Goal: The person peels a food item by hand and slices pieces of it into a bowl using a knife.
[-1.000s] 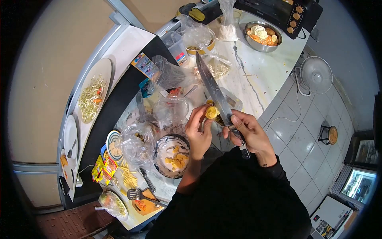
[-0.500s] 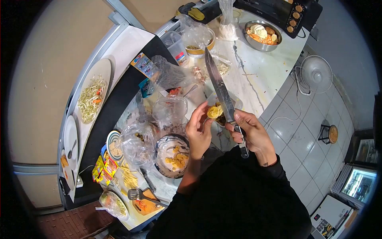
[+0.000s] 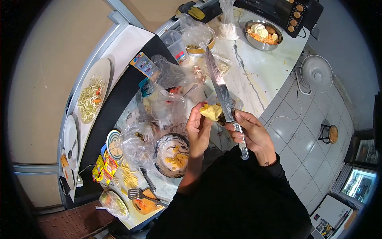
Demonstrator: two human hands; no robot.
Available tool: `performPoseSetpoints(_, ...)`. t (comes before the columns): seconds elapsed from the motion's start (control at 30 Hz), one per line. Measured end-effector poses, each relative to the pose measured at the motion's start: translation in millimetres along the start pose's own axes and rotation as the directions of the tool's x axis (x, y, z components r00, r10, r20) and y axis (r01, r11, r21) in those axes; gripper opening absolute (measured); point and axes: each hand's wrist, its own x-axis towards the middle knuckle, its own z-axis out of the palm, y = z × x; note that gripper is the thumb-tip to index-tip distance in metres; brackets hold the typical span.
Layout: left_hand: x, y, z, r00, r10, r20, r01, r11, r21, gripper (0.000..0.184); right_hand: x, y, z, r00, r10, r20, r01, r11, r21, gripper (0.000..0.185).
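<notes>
Pinched in the fingers of my left hand (image 3: 199, 133) is a yellow piece of food (image 3: 211, 112), its exact kind unclear. My right hand (image 3: 254, 133) grips a large knife (image 3: 221, 85) by its pale handle. The blade points up and away, close beside the yellow piece; whether they touch I cannot tell. Behind the knife, partly hidden by it and my hands, sits a clear plastic container (image 3: 238, 102) with something dark in it. Left of my left forearm stands a dark-rimmed bowl (image 3: 160, 169) holding yellow chunks (image 3: 177, 161) and a spoon.
A steel bowl of food (image 3: 263, 46) stands at the far right of the counter, near a black oven (image 3: 274, 12). Plastic bags (image 3: 137, 147), another knife (image 3: 148, 181), a slotted spatula (image 3: 137, 194) and French fries (image 3: 129, 177) crowd the left. A fan (image 3: 316, 74) stands beyond the counter.
The yellow piece has turned in my left fingers and now shows a broader, paler side. The knife has tilted slightly in my right hand, its handle shifting a little.
</notes>
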Motion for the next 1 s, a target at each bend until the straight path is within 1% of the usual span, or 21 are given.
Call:
performPoseSetpoints(0.07,-1,0,1,0.999,-0.05,0.002,0.05,0.993,-0.104,0.046,0,0,0,1.0,-0.001,0.0,0.001,1.0,0.009,0.028)
performPoseSetpoints(0.1,0,-1,2,0.999,-0.051,0.003,0.051,0.993,-0.104,0.046,0,0,-1,1.0,-0.004,0.016,0.004,1.0,0.016,0.029)
performPoseSetpoints(0.17,0,-5,2,0.999,-0.021,0.024,0.026,0.982,-0.189,0.046,-1,0,-1,0.999,-0.008,0.032,0.008,1.0,0.025,0.03)
performPoseSetpoints(0.3,-1,-8,0,1.0,-0.015,0.01,0.017,0.981,-0.195,0.046,-1,0,-3,0.999,-0.016,0.033,0.015,1.0,0.013,0.034)
performPoseSetpoints(0.47,0,-10,-1,1.0,0.002,0.031,0.005,0.971,-0.238,0.049,-1,1,-6,0.999,-0.015,0.034,0.015,1.0,0.022,0.037)
performPoseSetpoints(0.57,0,-10,-1,1.0,0.003,0.031,0.005,0.966,-0.257,0.05,-1,0,-5,0.999,-0.008,0.05,0.006,0.999,0.046,0.036)
performPoseSetpoints(0.77,-1,-11,-2,1.0,-0.021,0.01,0.023,0.953,-0.302,0.049,-1,0,-7,0.999,-0.019,0.033,0.016,0.997,0.071,0.03)
performPoseSetpoints(0.93,-2,-12,-7,0.998,-0.041,-0.037,0.027,0.948,-0.318,0.048,-4,-3,-8,0.999,-0.043,-0.003,0.043,0.998,0.035,0.029)
performPoseSetpoints(1.0,-1,-10,-7,0.998,-0.044,-0.049,0.026,0.946,-0.322,0.048,-5,-3,-11,0.998,-0.068,0.015,0.067,0.998,0.016,0.029)
